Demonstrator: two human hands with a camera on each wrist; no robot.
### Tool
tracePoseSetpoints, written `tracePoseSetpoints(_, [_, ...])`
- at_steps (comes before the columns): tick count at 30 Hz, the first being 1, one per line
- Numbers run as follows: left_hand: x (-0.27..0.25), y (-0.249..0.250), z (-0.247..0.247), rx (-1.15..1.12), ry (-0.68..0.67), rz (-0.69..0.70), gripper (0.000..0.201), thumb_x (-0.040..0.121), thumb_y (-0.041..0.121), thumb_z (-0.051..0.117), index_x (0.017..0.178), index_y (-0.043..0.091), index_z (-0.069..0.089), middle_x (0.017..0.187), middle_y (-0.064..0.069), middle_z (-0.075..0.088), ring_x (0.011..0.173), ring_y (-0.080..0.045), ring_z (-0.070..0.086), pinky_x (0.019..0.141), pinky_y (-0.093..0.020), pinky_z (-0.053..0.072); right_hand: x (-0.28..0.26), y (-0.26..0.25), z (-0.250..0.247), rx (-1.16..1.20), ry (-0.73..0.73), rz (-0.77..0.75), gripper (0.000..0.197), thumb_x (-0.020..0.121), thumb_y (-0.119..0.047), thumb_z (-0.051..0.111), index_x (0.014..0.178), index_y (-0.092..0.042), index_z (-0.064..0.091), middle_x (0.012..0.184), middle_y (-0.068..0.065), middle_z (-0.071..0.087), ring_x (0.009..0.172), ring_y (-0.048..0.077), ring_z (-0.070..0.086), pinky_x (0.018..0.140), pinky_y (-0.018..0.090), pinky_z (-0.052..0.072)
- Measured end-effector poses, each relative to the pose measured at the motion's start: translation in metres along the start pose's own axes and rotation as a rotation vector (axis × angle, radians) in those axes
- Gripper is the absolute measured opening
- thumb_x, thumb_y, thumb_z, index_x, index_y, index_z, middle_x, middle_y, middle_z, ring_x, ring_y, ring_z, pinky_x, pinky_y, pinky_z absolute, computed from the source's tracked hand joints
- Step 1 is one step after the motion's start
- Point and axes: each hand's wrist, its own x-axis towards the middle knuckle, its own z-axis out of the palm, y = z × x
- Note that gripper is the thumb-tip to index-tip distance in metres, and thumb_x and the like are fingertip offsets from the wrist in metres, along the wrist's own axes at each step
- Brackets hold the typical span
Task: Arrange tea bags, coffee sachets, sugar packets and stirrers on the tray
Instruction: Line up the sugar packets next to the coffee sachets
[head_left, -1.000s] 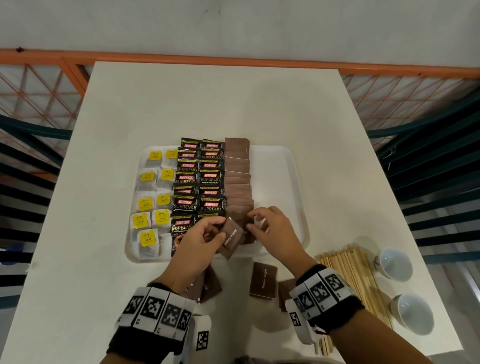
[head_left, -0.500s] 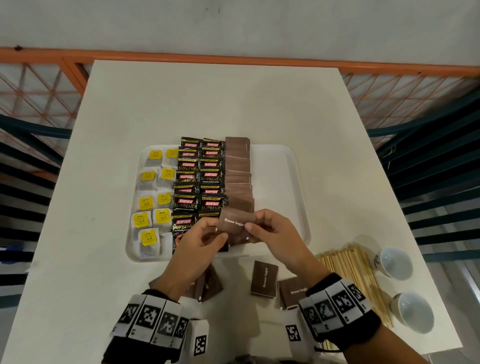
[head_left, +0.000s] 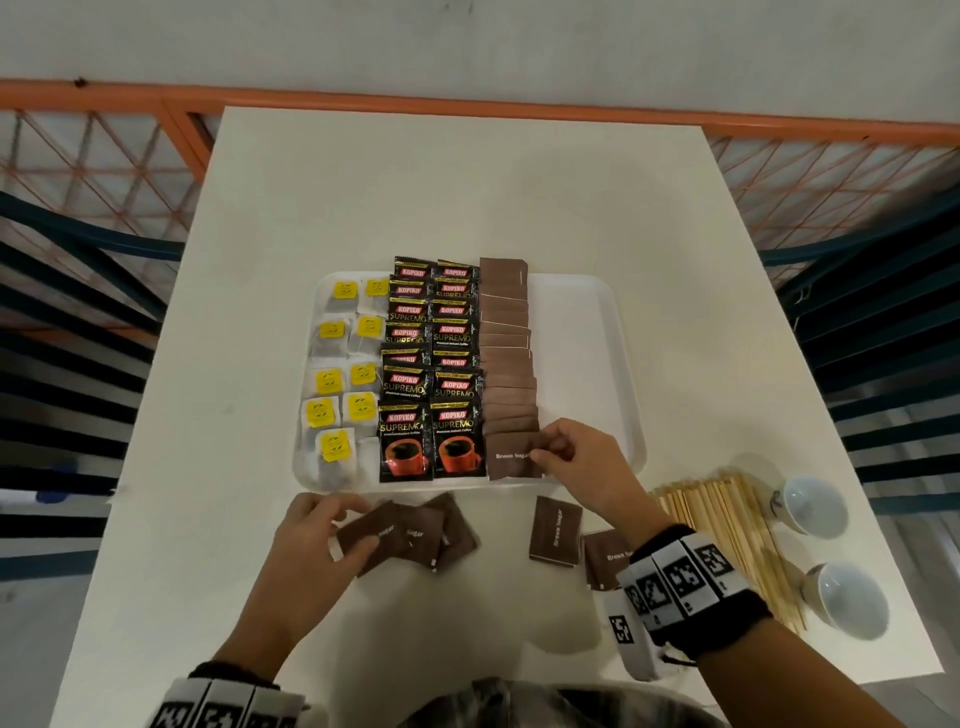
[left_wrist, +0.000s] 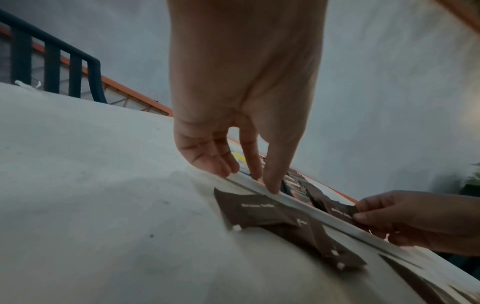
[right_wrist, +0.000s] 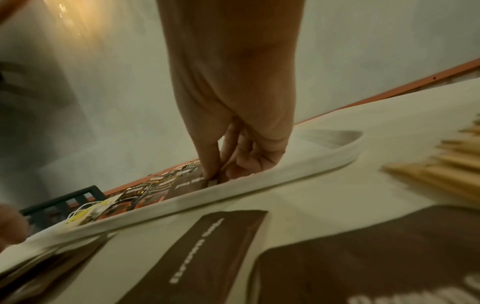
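Note:
A white tray holds tea bags at the left, coffee sachets in the middle and a column of brown sugar packets. My right hand pinches one sugar packet at the near end of that column, low over the tray. The right wrist view shows thumb and finger closed on this packet's edge. My left hand hovers with relaxed fingers over several loose sugar packets on the table before the tray. In the left wrist view its fingertips hang just above those packets.
Two more sugar packets lie on the table under my right wrist. A bundle of wooden stirrers lies at the right, with two white cups beyond it near the table edge. The tray's right third is bare.
My left hand let go of the packet and drew back to the loose packets on the table. My right hand lowered that packet onto the near end of the sugar column.

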Motion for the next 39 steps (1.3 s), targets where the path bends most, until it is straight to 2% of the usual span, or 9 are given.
tracePoseSetpoints(3, [-0.004,-0.007,0.004,0.11,-0.012,-0.018,0.046,0.066,0.019,0.082,0.106,0.027,0.061,0.105,-0.004,0.047,0.1,-0.025,0.051,0.091,-0.038,0.045,-0.004,-0.004,0.001,-0.028,0.064,-0.017,0.025,0.081,-0.021,0.069,0.101,-0.014,0.055,0.08,0.0,0.057,0.067,0.004,0.049,0.059,0.01,0.036])
tracePoseSetpoints(10, [-0.001,-0.012,0.01,0.215,-0.067,0.001,0.061,0.069,0.028,0.079,0.124,0.019,0.054,0.116,-0.006,0.048,0.109,-0.027,0.049,0.096,-0.037,0.041,-0.035,-0.004,-0.01,-0.228,0.118,-0.09,0.014,0.086,-0.025,0.061,0.098,-0.018,0.055,0.087,-0.004,0.051,0.068,0.0,0.044,0.061,0.009,0.031])
tracePoseSetpoints(15, [0.004,-0.011,0.009,0.246,-0.143,0.008,0.054,0.067,0.032,0.08,0.113,0.018,0.054,0.109,-0.002,0.048,0.105,-0.022,0.047,0.091,-0.031,0.041,-0.068,0.014,-0.017,-0.401,0.023,-0.007,0.035,0.082,-0.044,0.063,0.108,-0.02,0.059,0.099,-0.004,0.053,0.093,0.011,0.049,0.081,0.022,0.041])
tracePoseSetpoints(20, [0.007,-0.011,0.003,0.193,-0.17,0.099,0.029,0.071,0.025,0.078,0.08,0.031,0.051,0.089,0.007,0.045,0.092,-0.022,0.051,0.085,-0.035,0.045,-0.083,0.012,0.005,-0.578,-0.05,0.007,0.057,0.078,-0.045,0.066,0.124,-0.021,0.045,0.124,0.002,0.044,0.114,0.019,0.037,0.102,0.031,0.031])
tracePoseSetpoints(24, [0.008,-0.003,0.004,0.209,-0.149,0.251,0.019,0.071,0.02,0.078,0.075,0.022,0.06,0.09,0.005,0.049,0.088,-0.02,0.051,0.082,-0.034,0.044,-0.086,0.005,0.012,-0.45,-0.058,-0.037,0.039,0.078,-0.031,0.069,0.106,-0.023,0.044,0.108,-0.003,0.049,0.097,0.011,0.041,0.096,0.029,0.041])
tracePoseSetpoints(28, [0.009,0.009,0.016,0.196,-0.2,0.36,0.019,0.075,0.023,0.074,0.078,0.025,0.056,0.104,0.009,0.048,0.097,-0.014,0.051,0.089,-0.027,0.042,-0.09,-0.002,-0.001,-0.161,-0.065,0.022,0.027,0.084,-0.018,0.065,0.099,-0.023,0.044,0.092,0.0,0.062,0.071,0.011,0.061,0.06,0.021,0.054])
tracePoseSetpoints(31, [0.005,0.014,0.027,0.213,-0.226,0.327,0.016,0.078,0.028,0.07,0.085,0.025,0.056,0.117,0.005,0.045,0.108,-0.014,0.047,0.096,-0.028,0.039,-0.098,0.002,-0.026,0.043,-0.008,0.096,0.031,0.083,-0.016,0.066,0.107,-0.023,0.049,0.09,0.003,0.062,0.072,0.013,0.064,0.049,0.019,0.052])
tracePoseSetpoints(34, [0.004,0.016,0.034,0.269,-0.218,0.268,0.022,0.078,0.031,0.07,0.096,0.023,0.059,0.126,0.004,0.043,0.116,-0.017,0.041,0.1,-0.031,0.035,-0.106,0.017,-0.042,-0.145,-0.082,0.097,0.048,0.083,-0.019,0.066,0.126,-0.023,0.045,0.098,-0.001,0.063,0.083,0.005,0.059,0.061,0.015,0.049])
tracePoseSetpoints(39, [0.002,0.024,0.042,0.335,-0.172,0.199,0.033,0.076,0.028,0.072,0.104,0.025,0.055,0.123,0.004,0.046,0.112,-0.02,0.044,0.095,-0.035,0.038,-0.106,0.042,-0.031,-0.513,-0.2,0.046,0.063,0.084,-0.027,0.063,0.14,-0.023,0.032,0.135,0.002,0.048,0.125,0.018,0.044,0.106,0.034,0.038])
